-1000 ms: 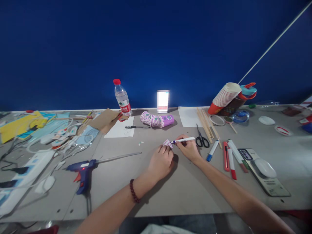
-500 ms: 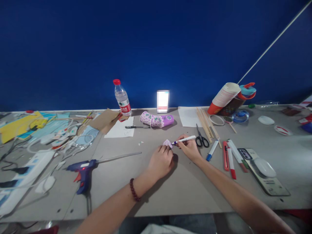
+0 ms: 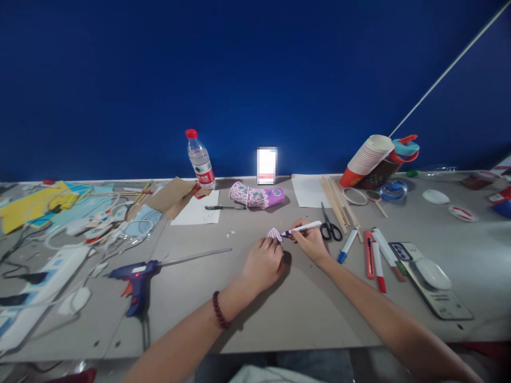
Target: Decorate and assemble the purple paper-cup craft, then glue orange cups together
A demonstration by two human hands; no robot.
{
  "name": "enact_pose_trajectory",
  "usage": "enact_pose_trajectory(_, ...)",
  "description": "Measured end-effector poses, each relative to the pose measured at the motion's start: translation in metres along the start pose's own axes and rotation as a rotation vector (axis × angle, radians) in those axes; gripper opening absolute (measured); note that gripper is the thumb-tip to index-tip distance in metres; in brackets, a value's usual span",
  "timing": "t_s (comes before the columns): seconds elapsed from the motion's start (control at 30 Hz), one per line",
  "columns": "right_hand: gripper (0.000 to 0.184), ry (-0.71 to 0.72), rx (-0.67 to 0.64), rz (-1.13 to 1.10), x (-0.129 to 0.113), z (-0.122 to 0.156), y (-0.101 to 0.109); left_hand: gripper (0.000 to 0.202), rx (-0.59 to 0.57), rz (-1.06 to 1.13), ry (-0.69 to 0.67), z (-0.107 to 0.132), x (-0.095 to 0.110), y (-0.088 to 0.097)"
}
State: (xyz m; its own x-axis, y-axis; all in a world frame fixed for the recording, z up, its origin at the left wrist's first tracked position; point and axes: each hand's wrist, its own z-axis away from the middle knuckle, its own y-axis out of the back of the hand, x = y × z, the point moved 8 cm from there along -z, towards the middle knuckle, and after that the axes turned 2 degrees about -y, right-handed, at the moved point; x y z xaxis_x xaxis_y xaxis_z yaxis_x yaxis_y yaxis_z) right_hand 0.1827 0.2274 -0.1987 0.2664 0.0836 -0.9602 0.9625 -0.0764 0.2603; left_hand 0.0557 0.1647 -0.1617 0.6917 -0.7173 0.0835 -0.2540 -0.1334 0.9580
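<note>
My right hand [image 3: 309,242] pinches a white marker pen [image 3: 305,227] with a purple tip. The tip meets the right side of a small piece striped in purple and white [image 3: 273,234], probably paper. My left hand [image 3: 265,261] lies over the near edge of that piece, its fingers bent and pressed together on it; the fingertips are partly hidden. Beyond both hands, a shape of joined paper cups [image 3: 259,197], drawn over in purple and green, lies on its side. Black-handled scissors [image 3: 330,226] rest just right of my right hand.
A glue gun [image 3: 138,279] with a lit red light lies left, its glue stick pointing toward my left hand. Several markers [image 3: 377,263], a phone [image 3: 433,282] and wooden sticks [image 3: 339,202] are on the right. A water bottle [image 3: 200,162] and stacked paper cups [image 3: 367,159] stand behind.
Hardly anything differs. Both hands keep their places, and the marker's tip stays at the striped piece.
</note>
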Motion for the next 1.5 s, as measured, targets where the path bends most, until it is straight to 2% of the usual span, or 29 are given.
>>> enact_pose_trajectory(0.47,0.012,0.009,-0.019,0.015,-0.004,0.001,-0.001,0.014,0.023,-0.004,0.004,0.001,-0.001,-0.002)
enact_pose_trajectory(0.7,0.020,-0.105,0.013,-0.105,0.011,-0.002,0.001,0.014,-0.005,-0.021,0.000,0.000,0.000,0.000)
enact_pose_trajectory(1.07,0.029,0.056,-0.017,0.075,-0.003,-0.003,-0.004,0.013,0.016,-0.023,-0.001,0.003,-0.002,-0.003)
enact_pose_trajectory(1.5,0.020,0.136,0.000,0.220,-0.014,-0.002,-0.003,0.014,0.000,0.003,0.008,0.002,-0.002,-0.002)
